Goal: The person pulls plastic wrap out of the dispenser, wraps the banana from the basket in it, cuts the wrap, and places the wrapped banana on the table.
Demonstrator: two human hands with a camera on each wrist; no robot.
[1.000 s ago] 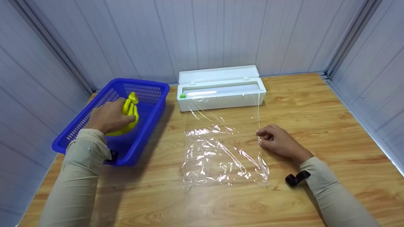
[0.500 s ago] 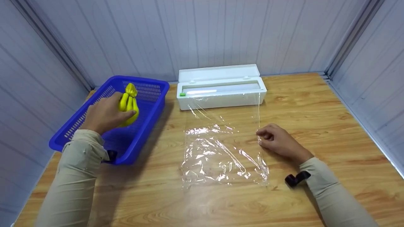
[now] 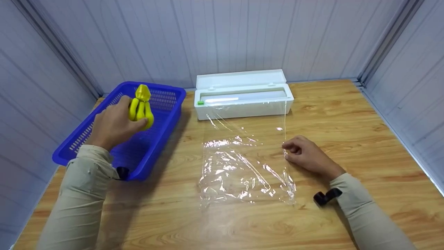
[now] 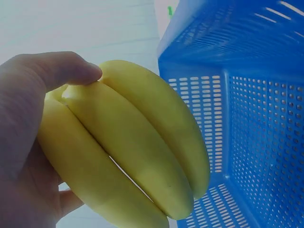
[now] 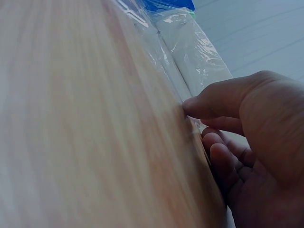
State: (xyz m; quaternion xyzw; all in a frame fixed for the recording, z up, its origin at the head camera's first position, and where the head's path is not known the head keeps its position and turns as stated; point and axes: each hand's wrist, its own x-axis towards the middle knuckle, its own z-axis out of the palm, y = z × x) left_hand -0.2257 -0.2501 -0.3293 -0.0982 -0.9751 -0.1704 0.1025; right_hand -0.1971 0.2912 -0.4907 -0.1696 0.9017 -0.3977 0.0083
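Observation:
My left hand grips a bunch of yellow bananas, stem end up, above the blue basket. In the left wrist view the thumb lies across the bananas near the stem, and the fingers are mostly hidden behind them. A sheet of clear plastic wrap stretches from the white dispenser box over the table. At its right edge, my right hand pinches the wrap between thumb and curled fingers. The right wrist view shows this hand low beside the tabletop.
The dispenser's lid stands raised at the back, near the panelled wall. A green slider sits at the box's left front edge. The basket occupies the left of the wooden table.
My left hand has lifted the bananas a little higher out of the basket, tilting them more upright. The right hand and the plastic wrap stay practically still.

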